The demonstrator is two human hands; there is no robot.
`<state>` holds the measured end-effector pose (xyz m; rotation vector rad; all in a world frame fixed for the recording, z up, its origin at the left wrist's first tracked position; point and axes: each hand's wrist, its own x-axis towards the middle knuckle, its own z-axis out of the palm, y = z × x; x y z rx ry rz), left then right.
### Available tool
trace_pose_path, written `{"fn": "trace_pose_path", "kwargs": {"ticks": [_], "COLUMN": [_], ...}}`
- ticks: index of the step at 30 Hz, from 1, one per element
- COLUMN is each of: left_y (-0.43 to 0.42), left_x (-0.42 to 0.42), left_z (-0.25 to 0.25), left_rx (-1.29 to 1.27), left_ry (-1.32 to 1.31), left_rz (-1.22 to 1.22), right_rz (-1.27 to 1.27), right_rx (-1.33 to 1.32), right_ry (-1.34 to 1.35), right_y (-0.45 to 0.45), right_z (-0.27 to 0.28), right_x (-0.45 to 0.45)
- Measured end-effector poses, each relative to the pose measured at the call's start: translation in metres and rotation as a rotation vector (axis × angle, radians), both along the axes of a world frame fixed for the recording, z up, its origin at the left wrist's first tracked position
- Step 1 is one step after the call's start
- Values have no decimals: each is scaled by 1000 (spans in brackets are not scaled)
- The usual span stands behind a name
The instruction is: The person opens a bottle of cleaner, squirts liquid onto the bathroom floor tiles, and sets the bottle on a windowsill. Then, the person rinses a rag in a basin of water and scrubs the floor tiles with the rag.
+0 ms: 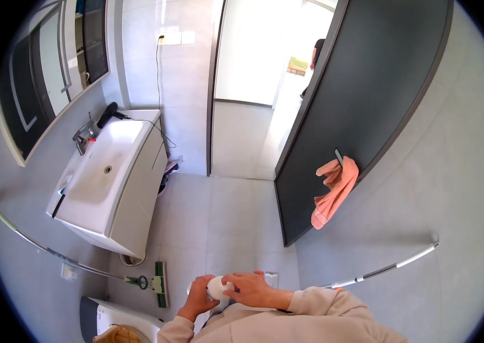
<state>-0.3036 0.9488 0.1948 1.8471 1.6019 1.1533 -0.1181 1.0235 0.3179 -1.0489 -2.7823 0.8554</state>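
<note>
A smooth white round object (218,288), its exact kind unclear, is between my two hands close to my body. My left hand (197,298) is closed round its left side. From the right, my right hand (250,289) has its bent fingers on the object's top and edge. More of something white shows behind my left hand, mostly hidden. My light beige sleeves and top fill the bottom of the view.
A green-headed mop (162,284) leans at the left, near a white washbasin cabinet (130,197) with a hair dryer (107,115). An orange towel (336,191) hangs on the open dark door (368,97). Another pole (388,268) leans right. Someone stands partly visible beyond the doorway.
</note>
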Motion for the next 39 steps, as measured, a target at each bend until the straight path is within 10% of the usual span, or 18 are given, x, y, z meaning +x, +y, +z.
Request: {"fn": "trace_pose_path", "kwargs": {"ticks": [13, 15, 29, 39], "left_y": [30, 38, 32, 13], "left_x": [0, -10, -25, -16], "left_z": [-24, -28, -20, -13], "left_rx": [60, 111, 61, 301], "left_ry": [-2, 18, -281, 203], "left_rz": [-9, 124, 188, 431], "right_rz": [-240, -451, -328, -310], "right_rx": [-305, -489, 64, 90], "right_ry": [-112, 221, 560, 484], "right_y": [30, 34, 17, 3], "right_z": [-10, -31, -23, -35], "right_x": [-6, -11, -48, -41]}}
